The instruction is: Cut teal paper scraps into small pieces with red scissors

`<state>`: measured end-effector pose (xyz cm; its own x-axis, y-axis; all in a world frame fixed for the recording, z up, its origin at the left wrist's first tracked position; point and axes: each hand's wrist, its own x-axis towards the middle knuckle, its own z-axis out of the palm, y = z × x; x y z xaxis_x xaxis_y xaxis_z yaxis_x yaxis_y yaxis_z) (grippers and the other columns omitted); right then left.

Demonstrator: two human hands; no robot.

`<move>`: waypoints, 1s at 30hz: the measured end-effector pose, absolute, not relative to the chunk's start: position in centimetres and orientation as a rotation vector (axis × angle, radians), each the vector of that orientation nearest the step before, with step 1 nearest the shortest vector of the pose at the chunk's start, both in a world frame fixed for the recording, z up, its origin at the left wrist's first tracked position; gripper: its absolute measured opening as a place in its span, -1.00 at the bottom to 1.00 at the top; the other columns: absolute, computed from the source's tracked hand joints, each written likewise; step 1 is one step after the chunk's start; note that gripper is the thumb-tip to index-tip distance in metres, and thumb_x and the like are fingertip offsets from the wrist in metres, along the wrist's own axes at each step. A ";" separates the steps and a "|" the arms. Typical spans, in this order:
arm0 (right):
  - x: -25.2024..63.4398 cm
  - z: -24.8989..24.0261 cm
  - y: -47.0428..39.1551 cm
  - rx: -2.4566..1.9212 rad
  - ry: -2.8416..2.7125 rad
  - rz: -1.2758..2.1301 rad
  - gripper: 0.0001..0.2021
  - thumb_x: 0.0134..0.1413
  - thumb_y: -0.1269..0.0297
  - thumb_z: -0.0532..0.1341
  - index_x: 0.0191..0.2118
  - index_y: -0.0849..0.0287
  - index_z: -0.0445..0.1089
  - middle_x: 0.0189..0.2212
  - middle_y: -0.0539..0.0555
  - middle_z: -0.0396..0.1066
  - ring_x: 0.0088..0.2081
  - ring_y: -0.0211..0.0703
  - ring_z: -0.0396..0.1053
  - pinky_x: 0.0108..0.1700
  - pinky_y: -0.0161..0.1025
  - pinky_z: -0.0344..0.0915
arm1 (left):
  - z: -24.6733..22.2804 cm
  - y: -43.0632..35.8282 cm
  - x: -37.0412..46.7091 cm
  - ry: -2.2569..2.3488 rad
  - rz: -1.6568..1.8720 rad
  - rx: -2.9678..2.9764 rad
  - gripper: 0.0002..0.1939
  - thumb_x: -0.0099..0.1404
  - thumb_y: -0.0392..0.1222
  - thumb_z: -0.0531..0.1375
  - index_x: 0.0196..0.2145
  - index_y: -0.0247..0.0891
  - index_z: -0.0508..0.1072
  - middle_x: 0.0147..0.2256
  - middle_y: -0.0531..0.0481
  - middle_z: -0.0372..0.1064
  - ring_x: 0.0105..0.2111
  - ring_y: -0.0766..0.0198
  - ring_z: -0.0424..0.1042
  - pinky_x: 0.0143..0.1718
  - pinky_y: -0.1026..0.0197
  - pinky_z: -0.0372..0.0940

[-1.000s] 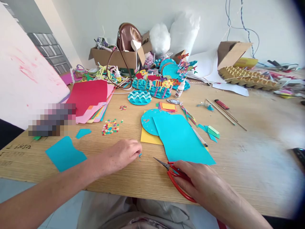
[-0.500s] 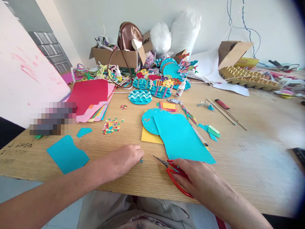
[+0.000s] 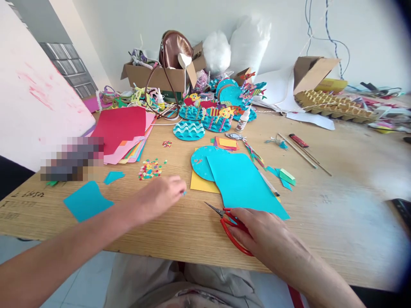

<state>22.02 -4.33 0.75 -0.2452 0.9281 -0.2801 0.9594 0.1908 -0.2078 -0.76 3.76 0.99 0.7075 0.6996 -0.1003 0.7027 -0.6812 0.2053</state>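
My right hand (image 3: pixel 257 229) is closed round red-handled scissors (image 3: pixel 236 231), whose blades look shut and point left. Beside them lies a large blue sheet (image 3: pixel 245 184), partly over a round blue piece (image 3: pixel 202 162) and a yellow sheet (image 3: pixel 204 183). My left hand (image 3: pixel 168 190) is pinched, with a tiny blue paper scrap (image 3: pixel 184 193) at its fingertips, above the table right of a scatter of coloured paper dots (image 3: pixel 150 169). Under and beyond my left forearm rests a cut blue paper piece (image 3: pixel 86 201), with a smaller blue offcut (image 3: pixel 114 177) near it.
At the left is a stack of coloured paper (image 3: pixel 120 128). Farther back stand blue paper sea decorations (image 3: pixel 216 122), a glue bottle (image 3: pixel 243 119) and a cardboard box (image 3: pixel 150 77). To the right lie thin sticks (image 3: pixel 298 152), a red cutter (image 3: pixel 298 140) and an egg tray (image 3: pixel 334 107).
My left hand has lifted and moved away from me and slightly left, carrying the small blue scrap. My right hand with the scissors has shifted slightly up and left.
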 end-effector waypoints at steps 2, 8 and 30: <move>21.0 0.6 -4.1 1.834 2.369 -0.505 -0.80 0.20 0.24 0.08 -0.30 0.11 0.44 -0.37 0.07 0.54 -0.37 -0.02 0.50 -0.49 -0.27 0.14 | 2.0 4.7 -1.3 1.247 0.167 2.541 -0.85 0.23 -0.39 0.06 -0.43 -0.29 0.39 -0.47 0.07 0.34 -0.45 0.32 0.32 -0.42 0.31 0.14; 18.0 0.7 -3.2 1.597 2.472 -0.329 -0.89 0.10 0.44 0.14 -0.34 0.19 0.42 -0.45 0.08 0.51 -0.46 -0.07 0.49 -0.59 -0.32 0.12 | 2.6 5.5 -1.7 1.283 0.294 2.340 -0.86 0.17 -0.24 0.07 -0.49 -0.25 0.39 -0.61 0.17 0.20 -0.58 0.39 0.16 -0.52 0.34 0.01; 19.4 1.0 2.4 1.958 2.226 -2.385 -0.64 0.06 -0.01 0.13 -0.29 0.23 0.41 -0.37 0.06 0.42 -0.45 -0.30 0.38 -0.50 -0.39 0.23 | 1.2 6.3 1.4 1.050 0.517 2.038 -0.88 0.18 -0.29 0.08 -0.47 -0.27 0.38 -0.59 0.17 0.22 -0.58 0.42 0.19 -0.57 0.39 0.10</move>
